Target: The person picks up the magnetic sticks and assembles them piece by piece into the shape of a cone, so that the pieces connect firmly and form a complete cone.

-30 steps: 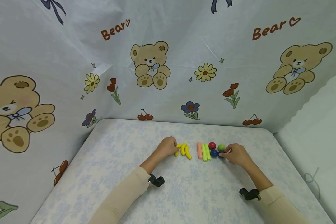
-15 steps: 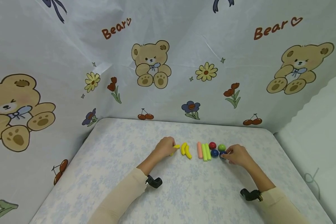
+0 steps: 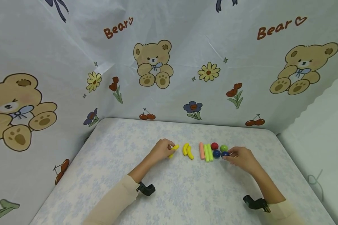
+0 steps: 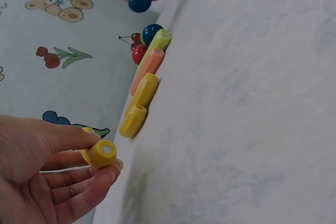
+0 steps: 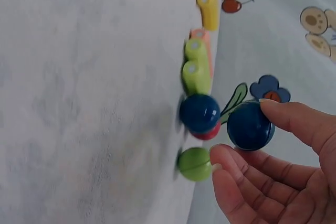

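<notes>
My left hand (image 3: 161, 150) pinches a small yellow toy banana (image 4: 102, 153) between thumb and fingers; a pale disc shows on its end, and the fingers cover part of it. Two more yellow bananas (image 3: 187, 151) lie side by side to its right on the table. At the right, my right hand (image 3: 242, 158) holds a dark blue ball (image 5: 250, 126) between thumb and fingertips. Near that hand are a second blue ball (image 5: 199, 113), a green ball (image 5: 195, 164) and a red ball (image 3: 214, 146).
One pink stick (image 3: 202, 151) and two light green sticks (image 3: 207, 153) lie side by side between the bananas and the balls. The pale patterned table (image 3: 186, 193) runs back to a bear-print cloth (image 3: 112, 62). A white surface (image 3: 321, 140) borders the table's right side.
With the banana in its fingers, my left hand has moved left, away from the other two. My right hand has shifted slightly right, and its blue ball shows more plainly.
</notes>
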Demonstrator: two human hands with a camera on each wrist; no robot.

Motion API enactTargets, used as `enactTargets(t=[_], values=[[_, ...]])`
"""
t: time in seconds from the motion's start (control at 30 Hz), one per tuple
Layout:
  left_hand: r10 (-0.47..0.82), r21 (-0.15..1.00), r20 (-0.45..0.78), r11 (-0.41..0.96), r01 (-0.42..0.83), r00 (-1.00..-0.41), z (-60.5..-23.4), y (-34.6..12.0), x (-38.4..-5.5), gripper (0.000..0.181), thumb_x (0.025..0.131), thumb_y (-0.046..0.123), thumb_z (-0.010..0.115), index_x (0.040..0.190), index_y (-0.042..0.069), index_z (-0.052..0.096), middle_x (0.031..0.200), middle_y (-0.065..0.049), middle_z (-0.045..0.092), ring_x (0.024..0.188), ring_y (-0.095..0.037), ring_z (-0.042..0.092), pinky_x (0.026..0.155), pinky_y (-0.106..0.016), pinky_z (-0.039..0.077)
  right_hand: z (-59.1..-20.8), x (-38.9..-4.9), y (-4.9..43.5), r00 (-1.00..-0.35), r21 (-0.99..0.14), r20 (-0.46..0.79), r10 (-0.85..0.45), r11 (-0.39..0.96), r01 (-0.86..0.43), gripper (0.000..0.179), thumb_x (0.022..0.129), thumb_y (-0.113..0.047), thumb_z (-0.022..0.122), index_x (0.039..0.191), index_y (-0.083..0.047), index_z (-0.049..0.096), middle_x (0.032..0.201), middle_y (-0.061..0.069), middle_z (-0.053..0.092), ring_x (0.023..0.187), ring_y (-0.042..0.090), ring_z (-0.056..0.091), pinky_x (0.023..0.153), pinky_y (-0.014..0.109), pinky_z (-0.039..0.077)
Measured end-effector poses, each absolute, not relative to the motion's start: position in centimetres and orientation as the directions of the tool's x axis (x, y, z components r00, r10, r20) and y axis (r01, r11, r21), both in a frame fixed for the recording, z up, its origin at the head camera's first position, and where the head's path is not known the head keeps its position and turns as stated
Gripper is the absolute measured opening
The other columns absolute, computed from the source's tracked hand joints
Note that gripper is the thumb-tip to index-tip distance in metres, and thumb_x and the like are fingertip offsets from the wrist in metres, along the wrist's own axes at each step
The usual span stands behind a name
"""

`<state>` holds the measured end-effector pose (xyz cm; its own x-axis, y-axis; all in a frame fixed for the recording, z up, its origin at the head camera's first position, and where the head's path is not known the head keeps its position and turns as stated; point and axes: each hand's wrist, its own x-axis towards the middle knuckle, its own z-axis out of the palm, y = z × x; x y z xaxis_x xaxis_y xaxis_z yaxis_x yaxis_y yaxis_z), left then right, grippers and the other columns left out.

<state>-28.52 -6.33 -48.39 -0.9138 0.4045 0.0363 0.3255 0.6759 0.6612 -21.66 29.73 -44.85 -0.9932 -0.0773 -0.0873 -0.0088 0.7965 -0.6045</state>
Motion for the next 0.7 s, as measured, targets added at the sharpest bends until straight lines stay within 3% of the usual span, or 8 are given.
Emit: enactTargets(t=[0.17, 0.43, 0.7], values=[[0.453, 0.735, 0.024, 0.596, 0.322, -0.891, -48.6, -7.2, -27.3, 0.023, 0.093, 0.014, 0.076, 0.113, 0.003, 0.074, 0.077, 0.001, 0.067, 0.055, -0.013, 0.061, 0.05, -0.026, 0.051, -44.6, -20.4, 28.0, -0.993, -0.625, -0.028, -0.116, 0.777, -0.073, 0.044, 0.09, -0.027, 0.08, 0.115, 0.007, 0.068, 0.09, 0.008, 0.069, 0.077, 0.02, 0.064, 0.062, 0.03, 0.056], [0.474, 0.833, -0.024, 0.496, 0.245, -0.88, -49.1, -8.4, -25.2, 0.021, 0.092, 0.014, 0.076, 0.111, 0.006, 0.071, 0.075, 0.0, 0.066, 0.053, -0.018, 0.064, 0.049, -0.03, 0.053, -44.5, -19.5, 25.5, -0.988, -0.651, 0.048, -0.144, 0.746, -0.14, 0.042, 0.088, -0.028, 0.081, 0.113, 0.004, 0.071, 0.089, 0.005, 0.069, 0.08, 0.018, 0.064, 0.061, 0.025, 0.056], [0.487, 0.9, -0.068, 0.406, 0.157, -0.871, -50.0, -9.1, -23.1, 0.02, 0.092, 0.016, 0.077, 0.109, 0.009, 0.069, 0.077, -0.002, 0.068, 0.053, -0.02, 0.066, 0.049, -0.033, 0.057, -44.4, -19.0, 23.0, -0.986, -0.694, 0.024, -0.162, 0.707, -0.133, 0.034, 0.086, -0.022, 0.083, 0.109, -0.001, 0.071, 0.087, 0.003, 0.069, 0.077, 0.017, 0.063, 0.063, 0.025, 0.056]])
